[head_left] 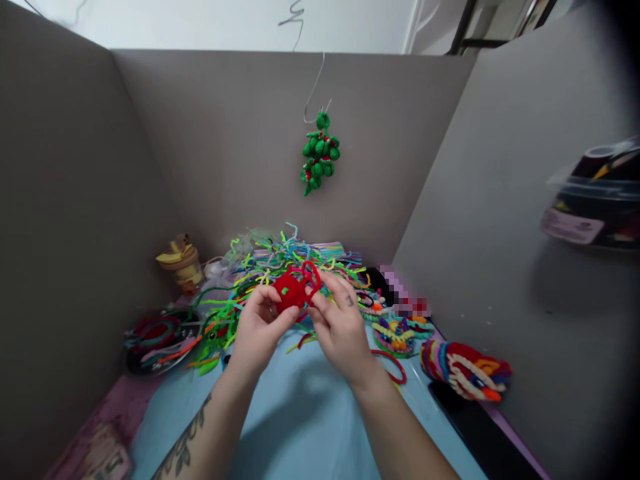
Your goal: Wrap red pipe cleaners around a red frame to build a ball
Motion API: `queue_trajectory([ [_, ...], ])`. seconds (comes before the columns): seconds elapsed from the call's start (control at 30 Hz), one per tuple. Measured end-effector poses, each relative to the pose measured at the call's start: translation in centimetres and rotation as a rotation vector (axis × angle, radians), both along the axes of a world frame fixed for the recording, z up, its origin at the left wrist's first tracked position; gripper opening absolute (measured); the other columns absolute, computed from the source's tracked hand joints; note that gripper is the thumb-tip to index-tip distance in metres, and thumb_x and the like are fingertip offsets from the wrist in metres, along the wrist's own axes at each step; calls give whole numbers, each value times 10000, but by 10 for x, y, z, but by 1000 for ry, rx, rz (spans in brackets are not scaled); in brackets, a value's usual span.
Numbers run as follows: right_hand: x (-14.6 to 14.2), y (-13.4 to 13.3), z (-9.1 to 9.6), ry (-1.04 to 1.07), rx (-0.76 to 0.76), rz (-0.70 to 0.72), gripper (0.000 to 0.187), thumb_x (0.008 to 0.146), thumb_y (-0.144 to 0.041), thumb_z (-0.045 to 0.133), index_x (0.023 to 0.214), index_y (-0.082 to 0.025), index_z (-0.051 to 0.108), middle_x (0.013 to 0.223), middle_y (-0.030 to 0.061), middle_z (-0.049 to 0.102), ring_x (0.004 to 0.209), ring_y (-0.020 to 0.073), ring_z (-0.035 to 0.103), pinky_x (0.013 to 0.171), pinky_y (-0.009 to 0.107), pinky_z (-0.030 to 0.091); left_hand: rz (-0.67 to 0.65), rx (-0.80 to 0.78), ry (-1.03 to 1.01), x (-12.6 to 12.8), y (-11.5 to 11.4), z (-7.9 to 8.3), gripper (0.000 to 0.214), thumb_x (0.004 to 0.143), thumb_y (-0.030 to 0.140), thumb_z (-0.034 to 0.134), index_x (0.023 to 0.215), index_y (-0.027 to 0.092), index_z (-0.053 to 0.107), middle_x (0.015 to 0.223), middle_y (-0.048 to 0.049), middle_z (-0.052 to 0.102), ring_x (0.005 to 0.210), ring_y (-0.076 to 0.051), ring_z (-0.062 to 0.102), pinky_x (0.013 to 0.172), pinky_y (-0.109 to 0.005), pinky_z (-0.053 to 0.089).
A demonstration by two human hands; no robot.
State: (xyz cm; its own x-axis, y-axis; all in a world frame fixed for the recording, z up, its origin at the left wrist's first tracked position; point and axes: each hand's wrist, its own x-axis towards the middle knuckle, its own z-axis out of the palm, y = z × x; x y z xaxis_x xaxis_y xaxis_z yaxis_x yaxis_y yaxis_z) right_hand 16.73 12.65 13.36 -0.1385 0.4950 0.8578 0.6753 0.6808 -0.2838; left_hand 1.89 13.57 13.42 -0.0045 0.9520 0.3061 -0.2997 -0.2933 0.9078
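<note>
Both of my hands are raised over the blue cloth (295, 407), close together. My left hand (264, 320) grips a red fuzzy piece (290, 291) with a small green spot on it; it looks shaped from pipe cleaners. A red pipe cleaner (311, 272) rises in a loop from the right side of that piece. The fingers of my right hand (340, 313) are closed around this pipe cleaner near the piece. What lies under my fingertips is partly hidden.
A heap of multicoloured pipe cleaners (300, 248) lies behind my hands. On the left are a dark bowl (133, 360) and a tan pot (184, 263). Colourful fuzzy pieces (465, 368) lie right. A green bunch (320, 157) hangs on the grey panel (225, 133).
</note>
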Motion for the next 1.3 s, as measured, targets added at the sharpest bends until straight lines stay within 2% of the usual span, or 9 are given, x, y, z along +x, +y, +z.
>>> queue_trajectory([
  [0.23,-12,-7,-6,155,117,-67,151,826,-107,581,910,-219,637,976,65,569,971,214,528,872,425,476,146,41,9,4,-1,-2,312,659,200,755,786,206,470,695,63,533,599,-82,518,567,-181,425],
  [0.33,-15,-13,-1,93,45,88,159,836,-109,549,896,-228,636,905,50,563,910,197,532,832,387,479,307,73,-14,1,3,-1,297,673,202,740,803,206,473,700,66,529,590,-70,504,563,-164,409],
  [0.5,-5,-23,20,-182,-308,509,181,862,-121,493,851,-226,640,841,24,581,824,149,556,766,293,482,422,81,-8,-11,11,2,306,679,228,733,824,205,465,749,45,548,640,-86,531,605,-183,429],
  [0.67,9,-20,27,-122,-447,663,111,867,-276,552,844,-210,639,860,28,609,843,154,582,778,288,484,487,156,146,-10,9,-1,257,700,219,717,812,204,486,742,37,533,646,-101,531,604,-199,423],
  [0.73,11,-14,21,55,-397,630,220,867,-387,547,786,-200,630,778,22,606,766,159,580,725,294,482,482,222,221,-7,6,-3,227,706,206,711,805,204,507,760,28,532,681,-113,533,631,-210,425],
  [0.8,11,-8,13,316,-315,409,291,890,-388,511,690,-195,597,685,8,569,685,147,554,662,279,462,460,285,292,-4,4,-5,197,712,191,702,791,204,522,775,22,533,705,-121,530,653,-219,425],
  [0.9,8,-3,3,518,-265,171,193,860,-377,569,826,-197,628,735,14,593,686,150,560,632,272,459,437,333,399,-2,0,-7,166,722,173,688,770,205,532,756,22,529,691,-124,516,650,-226,418],
  [1.13,-5,-3,-1,851,-365,261,286,948,-381,394,903,-194,606,588,-11,601,546,130,570,534,242,459,342,313,412,2,-6,-2,156,716,172,690,740,205,540,765,7,546,734,-145,532,687,-242,425],
  [1.3,-7,-2,-7,621,-276,189,154,900,-285,507,974,-229,629,783,15,676,646,140,611,591,270,501,288,270,332,3,-7,4,175,709,165,695,756,205,531,757,17,546,706,-125,535,660,-216,431],
])
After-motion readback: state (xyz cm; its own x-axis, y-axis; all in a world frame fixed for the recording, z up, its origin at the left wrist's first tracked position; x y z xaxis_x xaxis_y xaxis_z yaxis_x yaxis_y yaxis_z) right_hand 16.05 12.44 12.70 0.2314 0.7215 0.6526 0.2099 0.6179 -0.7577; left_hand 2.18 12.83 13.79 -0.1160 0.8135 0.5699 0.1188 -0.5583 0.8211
